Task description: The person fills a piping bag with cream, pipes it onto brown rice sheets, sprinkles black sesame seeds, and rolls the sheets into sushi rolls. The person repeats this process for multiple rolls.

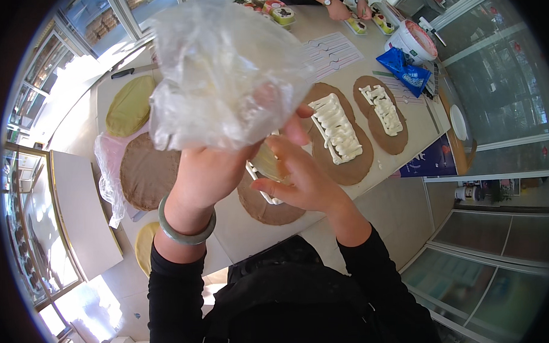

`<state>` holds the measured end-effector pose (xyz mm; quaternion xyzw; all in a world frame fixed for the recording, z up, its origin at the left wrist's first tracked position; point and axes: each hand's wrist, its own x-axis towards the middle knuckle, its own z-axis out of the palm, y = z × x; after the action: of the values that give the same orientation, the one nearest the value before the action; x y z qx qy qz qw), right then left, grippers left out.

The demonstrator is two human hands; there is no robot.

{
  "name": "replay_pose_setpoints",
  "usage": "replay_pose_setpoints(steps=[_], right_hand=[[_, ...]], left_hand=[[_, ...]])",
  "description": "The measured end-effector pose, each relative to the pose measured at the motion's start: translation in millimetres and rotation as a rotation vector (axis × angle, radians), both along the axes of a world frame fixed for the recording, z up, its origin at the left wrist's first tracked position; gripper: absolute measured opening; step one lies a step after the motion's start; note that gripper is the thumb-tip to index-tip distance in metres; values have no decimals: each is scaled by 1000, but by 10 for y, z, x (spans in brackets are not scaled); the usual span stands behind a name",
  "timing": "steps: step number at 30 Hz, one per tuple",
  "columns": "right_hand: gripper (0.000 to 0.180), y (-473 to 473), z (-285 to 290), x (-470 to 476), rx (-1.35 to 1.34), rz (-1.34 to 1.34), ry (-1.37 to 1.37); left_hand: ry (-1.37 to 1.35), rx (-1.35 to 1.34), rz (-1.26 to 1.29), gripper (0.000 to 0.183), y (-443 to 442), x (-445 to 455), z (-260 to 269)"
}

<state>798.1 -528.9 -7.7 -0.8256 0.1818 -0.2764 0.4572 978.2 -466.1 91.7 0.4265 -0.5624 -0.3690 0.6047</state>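
Observation:
My left hand (215, 171), with a jade-coloured bangle at the wrist, grips a clear plastic piping bag (225, 73) by its gathered middle. The bag's wide, crumpled top rises toward the camera. My right hand (308, 175) has its thumb and fingers around the lower, pale yellow part of the bag. Under it lies a brown crepe sheet (269, 212) bearing lines of white cream, partly hidden by both hands. Right of this, a pair of overlapping brown crepes (362, 145) carries a block of piped white cream (336, 128). A smaller cream-topped pair (383, 111) lies farther right.
Brown crepes (145, 171) are stacked at left on plastic, with green crepes (131, 106) behind and yellow ones (145, 244) nearer. A knife (132, 71) lies far left. Back right stand a white tub (410, 42) and a blue packet (402, 69). Another person's hands (341, 8) touch boxed cakes.

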Motion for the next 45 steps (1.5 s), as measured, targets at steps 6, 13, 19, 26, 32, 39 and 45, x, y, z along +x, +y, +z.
replay_pose_setpoints(steps=[6,13,19,26,32,39,45], right_hand=[[13,-34,34,-42,-15,-109,-45],[27,-193,-871,49,490,-207,-428],[50,-110,-1220,275,233,-445,-391],[52,-152,-1106,156,99,-505,-370],[49,-56,-1185,14,144,-721,-339],[48,-15,-1296,-154,22,-518,-285],[27,129,-888,-18,-155,-194,42]], left_hand=[[9,162,-105,52,-102,-147,159],[-315,-15,19,17,-196,42,-182],[-133,341,-25,50,208,225,-657],[67,447,104,36,803,368,-1030],[74,509,127,32,964,332,-1246],[47,499,132,33,860,170,-1352],[-243,200,-55,37,181,-204,-727]])
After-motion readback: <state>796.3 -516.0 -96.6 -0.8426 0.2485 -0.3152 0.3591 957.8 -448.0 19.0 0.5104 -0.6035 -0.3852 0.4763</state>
